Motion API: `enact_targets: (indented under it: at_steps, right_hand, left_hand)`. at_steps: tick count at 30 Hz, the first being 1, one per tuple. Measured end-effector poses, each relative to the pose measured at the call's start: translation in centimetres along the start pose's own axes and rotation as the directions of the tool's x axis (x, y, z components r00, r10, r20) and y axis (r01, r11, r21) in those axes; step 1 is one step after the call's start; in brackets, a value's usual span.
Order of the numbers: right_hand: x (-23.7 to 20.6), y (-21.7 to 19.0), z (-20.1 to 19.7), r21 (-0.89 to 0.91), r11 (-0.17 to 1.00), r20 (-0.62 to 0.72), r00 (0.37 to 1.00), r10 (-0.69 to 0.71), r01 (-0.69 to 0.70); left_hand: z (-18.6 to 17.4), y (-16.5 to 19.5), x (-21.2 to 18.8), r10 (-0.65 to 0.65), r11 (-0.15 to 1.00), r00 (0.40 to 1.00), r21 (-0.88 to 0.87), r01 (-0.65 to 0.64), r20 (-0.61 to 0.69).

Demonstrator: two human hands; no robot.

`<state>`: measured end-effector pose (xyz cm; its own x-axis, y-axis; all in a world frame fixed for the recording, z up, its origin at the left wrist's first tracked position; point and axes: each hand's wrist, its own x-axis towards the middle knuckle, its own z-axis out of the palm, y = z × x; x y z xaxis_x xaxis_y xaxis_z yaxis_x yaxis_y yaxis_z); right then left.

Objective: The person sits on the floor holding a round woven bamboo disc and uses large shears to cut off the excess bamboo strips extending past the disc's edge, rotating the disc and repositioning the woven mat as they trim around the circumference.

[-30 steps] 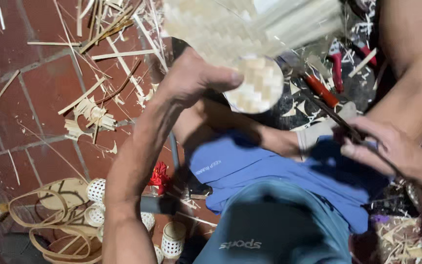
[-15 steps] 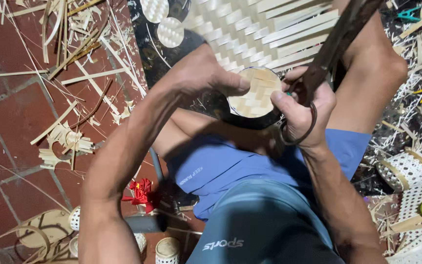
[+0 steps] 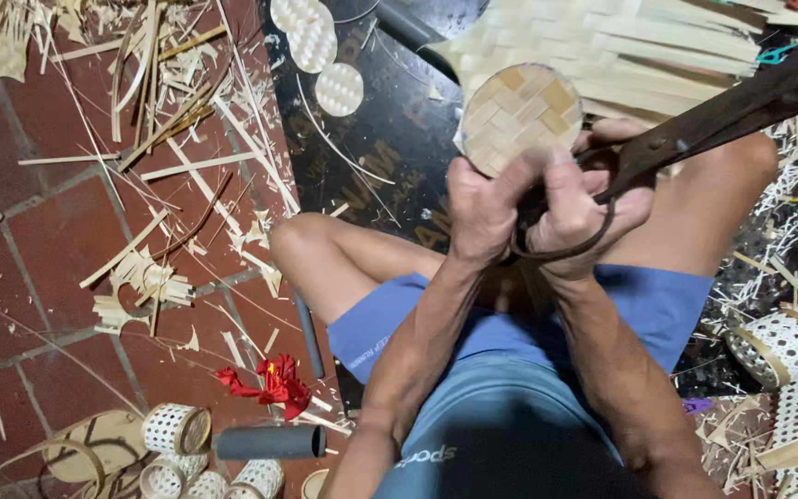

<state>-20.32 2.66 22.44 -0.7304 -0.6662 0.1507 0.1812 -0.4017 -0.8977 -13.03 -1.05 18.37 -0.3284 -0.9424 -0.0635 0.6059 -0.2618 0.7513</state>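
Observation:
My left hand (image 3: 482, 208) grips the lower edge of a small round woven bamboo disc (image 3: 521, 115), held upright in front of me. My right hand (image 3: 584, 208) is closed on the looped handle of large dark rusty scissors (image 3: 722, 106), whose blades run up to the right past the disc. Both hands press together above my bent legs. Behind the disc lies a larger flat woven bamboo mat (image 3: 639, 46) with loose strip ends.
A black mat (image 3: 380, 157) covers the red tile floor (image 3: 39, 231), which is littered with bamboo strips and shavings. Small woven discs (image 3: 311, 42), woven cylinders (image 3: 177, 430), a grey tube (image 3: 270, 442), red scrap (image 3: 270, 383) and white woven baskets (image 3: 782, 346) lie around.
My right hand came in from the right with the scissors and now meets my left hand at the disc. The disc has been raised and turned toward me.

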Motion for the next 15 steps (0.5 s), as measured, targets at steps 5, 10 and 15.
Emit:
enact_targets:
  at_steps: [5,10,15]
  right_hand:
    - [-0.7,0.8,0.1,-0.010,1.000,0.000,1.000,0.007,-0.007]
    - [-0.2,1.7,0.6,-0.148,0.989,0.052,0.999,-0.011,0.018]
    - [-0.7,-1.1,-2.4,-0.179,0.980,0.374,0.916,0.145,-0.082]
  left_hand:
    - [1.1,1.8,0.9,0.030,0.999,0.996,-0.038,-0.033,-0.082]
    - [0.8,2.7,1.8,0.062,0.990,0.990,-0.122,-0.078,-0.124]
    - [-1.4,4.9,3.8,0.230,0.970,0.952,-0.030,-0.241,-0.201]
